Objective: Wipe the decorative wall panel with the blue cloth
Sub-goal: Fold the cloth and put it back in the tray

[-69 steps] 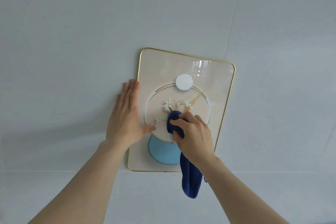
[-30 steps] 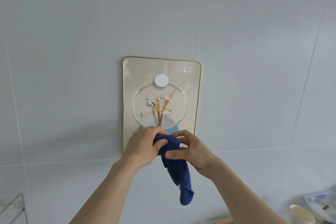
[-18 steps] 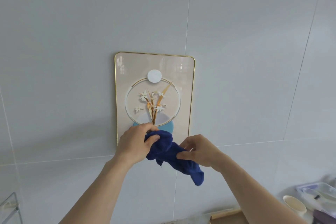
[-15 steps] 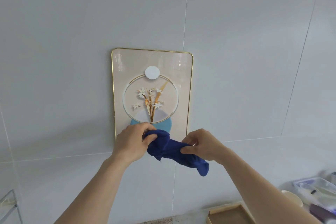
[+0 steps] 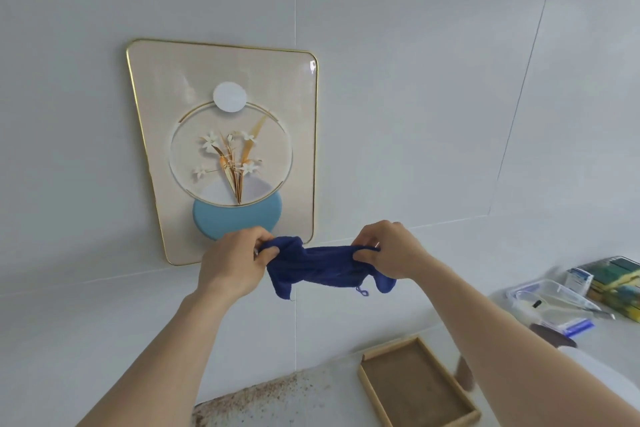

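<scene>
The blue cloth point(image 5: 322, 265) is being held stretched, gripped by left hand point(image 5: 232, 262) and right hand point(image 5: 388, 251), clear of the wall panel point(image 5: 228, 135); wiping is judged outstanding.

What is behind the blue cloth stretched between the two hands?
Behind the blue cloth held by the left hand and right hand is grey tiled wall. The left hand covers part of the wall panel bottom edge.
</scene>
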{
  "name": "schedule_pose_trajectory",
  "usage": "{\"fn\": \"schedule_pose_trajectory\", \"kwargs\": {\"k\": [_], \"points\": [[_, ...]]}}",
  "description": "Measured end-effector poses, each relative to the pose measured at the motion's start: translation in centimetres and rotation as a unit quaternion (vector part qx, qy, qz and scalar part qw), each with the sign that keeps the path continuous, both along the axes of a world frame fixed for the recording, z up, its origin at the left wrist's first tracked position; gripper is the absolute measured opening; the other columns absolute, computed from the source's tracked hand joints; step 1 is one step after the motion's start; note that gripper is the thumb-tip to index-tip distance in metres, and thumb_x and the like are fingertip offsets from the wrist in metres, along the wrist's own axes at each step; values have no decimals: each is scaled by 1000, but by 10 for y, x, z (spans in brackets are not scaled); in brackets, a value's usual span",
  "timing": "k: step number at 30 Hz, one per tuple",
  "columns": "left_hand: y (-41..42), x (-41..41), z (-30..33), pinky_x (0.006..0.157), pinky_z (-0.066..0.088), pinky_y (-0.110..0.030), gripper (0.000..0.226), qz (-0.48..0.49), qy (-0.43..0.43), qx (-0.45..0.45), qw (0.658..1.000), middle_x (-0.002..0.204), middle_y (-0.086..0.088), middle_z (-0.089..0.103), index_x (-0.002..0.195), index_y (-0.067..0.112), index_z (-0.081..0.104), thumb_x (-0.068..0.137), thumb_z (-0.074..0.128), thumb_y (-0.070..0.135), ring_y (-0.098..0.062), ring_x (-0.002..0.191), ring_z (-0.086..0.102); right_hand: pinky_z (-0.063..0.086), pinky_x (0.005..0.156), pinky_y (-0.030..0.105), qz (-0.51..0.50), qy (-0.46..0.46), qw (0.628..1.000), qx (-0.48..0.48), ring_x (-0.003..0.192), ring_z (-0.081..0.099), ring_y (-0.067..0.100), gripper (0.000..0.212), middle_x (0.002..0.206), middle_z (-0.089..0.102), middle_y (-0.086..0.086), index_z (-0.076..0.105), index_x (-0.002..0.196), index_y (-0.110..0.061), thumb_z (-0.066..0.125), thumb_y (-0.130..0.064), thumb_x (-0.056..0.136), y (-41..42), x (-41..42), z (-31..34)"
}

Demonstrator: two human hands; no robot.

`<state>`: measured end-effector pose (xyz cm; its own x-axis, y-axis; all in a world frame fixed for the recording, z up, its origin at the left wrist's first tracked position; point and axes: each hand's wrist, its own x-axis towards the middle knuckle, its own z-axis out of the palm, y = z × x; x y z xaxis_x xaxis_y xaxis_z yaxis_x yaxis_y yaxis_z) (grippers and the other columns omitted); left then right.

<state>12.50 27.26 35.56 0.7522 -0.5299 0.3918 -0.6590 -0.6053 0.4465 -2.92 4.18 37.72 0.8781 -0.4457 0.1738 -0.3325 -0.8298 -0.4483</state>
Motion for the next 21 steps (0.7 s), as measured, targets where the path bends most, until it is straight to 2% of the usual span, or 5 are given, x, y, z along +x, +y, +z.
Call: {"fn": "schedule_pose_trajectory", "kwargs": {"k": [4, 11, 17, 21], "points": [[-35, -9, -19, 66, 43, -31, 5, -23, 21, 8, 999, 86, 18, 68, 94, 40, 64, 96, 62, 37, -16, 85, 64, 58, 83, 40, -25, 15, 1000, 4, 93, 68, 18, 11, 99, 77, -9, 73, 94, -34, 68, -26, 90, -27, -17, -13], [-109, -35, -67, 71, 44, -31, 12, -53, 76, 36, 995, 97, 17, 72, 104, 38, 70, 96, 61, 37, -17, 87, 65, 58, 80, 39, -74, 58, 995, 31, 93, 69, 20, 11, 100, 77, -8, 74, 99, -32, 69, -29, 90, -84, -50, -61], [-174, -57, -125, 72, 49, -29, 11, -73, 132, 82, 985, 97, 18, 73, 101, 37, 71, 93, 63, 37, -13, 88, 67, 51, 69, 32, -109, 80, 989, 64, 89, 68, 19, 9, 97, 76, -8, 74, 99, -31, 69, -29, 91, -133, -66, -129], [-211, -67, -168, 73, 52, -30, 12, -66, 176, 111, 976, 95, 18, 73, 99, 37, 70, 90, 63, 36, -12, 87, 68, 53, 72, 34, -130, 98, 983, 88, 90, 67, 21, 10, 100, 75, -7, 73, 101, -29, 69, -30, 92, -160, -71, -182]]}}
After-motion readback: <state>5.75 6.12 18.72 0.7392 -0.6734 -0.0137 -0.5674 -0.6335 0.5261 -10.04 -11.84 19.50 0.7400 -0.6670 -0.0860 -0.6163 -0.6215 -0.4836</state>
